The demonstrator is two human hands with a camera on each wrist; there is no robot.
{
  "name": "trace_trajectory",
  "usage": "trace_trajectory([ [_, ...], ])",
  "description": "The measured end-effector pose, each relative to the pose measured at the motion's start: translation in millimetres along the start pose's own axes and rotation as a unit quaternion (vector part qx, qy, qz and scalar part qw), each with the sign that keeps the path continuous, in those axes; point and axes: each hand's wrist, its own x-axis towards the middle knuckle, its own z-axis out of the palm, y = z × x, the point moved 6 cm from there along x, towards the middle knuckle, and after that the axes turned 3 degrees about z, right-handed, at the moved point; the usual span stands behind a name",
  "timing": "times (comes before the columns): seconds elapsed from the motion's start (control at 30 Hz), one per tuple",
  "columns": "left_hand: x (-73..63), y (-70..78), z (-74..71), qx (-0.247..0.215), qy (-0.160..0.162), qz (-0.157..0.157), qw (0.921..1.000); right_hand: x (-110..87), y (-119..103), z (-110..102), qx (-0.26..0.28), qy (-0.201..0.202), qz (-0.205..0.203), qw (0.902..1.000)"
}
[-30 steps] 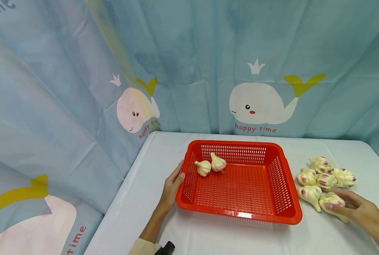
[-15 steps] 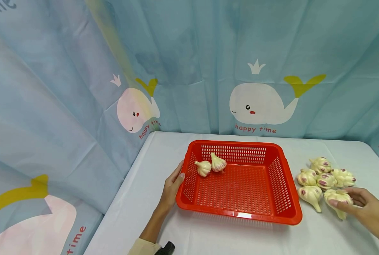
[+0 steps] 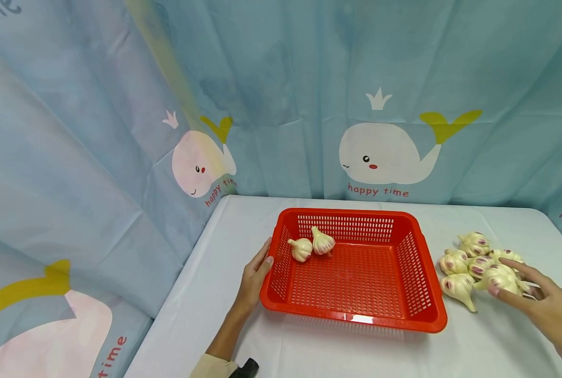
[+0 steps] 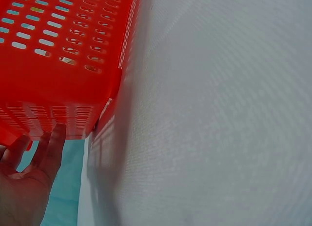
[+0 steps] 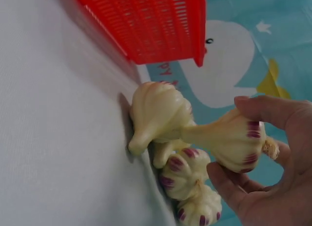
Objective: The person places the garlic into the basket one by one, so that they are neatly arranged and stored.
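Note:
My right hand [image 3: 545, 299] grips a garlic bulb [image 5: 229, 140] between thumb and fingers, its stem pointing left toward the basket. In the head view this bulb overlaps the cluster of garlic bulbs [image 3: 454, 261] on the table's right side. My left hand [image 3: 254, 275] holds the left end of the red basket [image 3: 347, 321], thumb at the rim. Seen from the left wrist, its fingers [image 4: 53, 150] lie stretched against the basket's outer wall. Two garlic bulbs [image 3: 301, 250] sit inside at the basket's back left.
The basket stands on a white-covered table [image 3: 205, 315], between my two hands. A blue curtain [image 3: 281, 105] with whale prints hangs behind the table and down its left side. One loose bulb [image 3: 458, 290] lies close to the basket's right end.
The right hand has lifted the front bulb from the cluster and turned it, so its stem now points left. My left hand and the basket have stayed put.

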Motion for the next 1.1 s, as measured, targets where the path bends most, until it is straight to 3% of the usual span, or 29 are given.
trace_trajectory([
  [0.27, -0.4, 0.0, -0.1, -0.004, -0.001, -0.001, 1.0, -5.3, -16, 1, -0.012, 0.015, -0.022, 0.9996],
  [0.47, -0.9, 1.1, 0.3, -0.004, -0.002, -0.003, 1.0, -6.5, -22, -6, -0.021, 0.043, -0.075, 0.9961],
  [0.7, -1.1, 1.5, 0.1, -0.004, 0.002, -0.008, 1.0, -8.3, -25, -8, 0.092, 0.037, -0.112, 0.9888],
  [0.9, -1.0, 0.5, 0.5, -0.003, 0.0, -0.006, 1.0, -9.3, -40, -1, 0.076, 0.027, -0.124, 0.989],
  [1.1, -1.0, 0.8, 0.2, -0.001, 0.002, -0.007, 1.0, -10.3, -53, 3, 0.137, -0.01, -0.158, 0.9779],
])
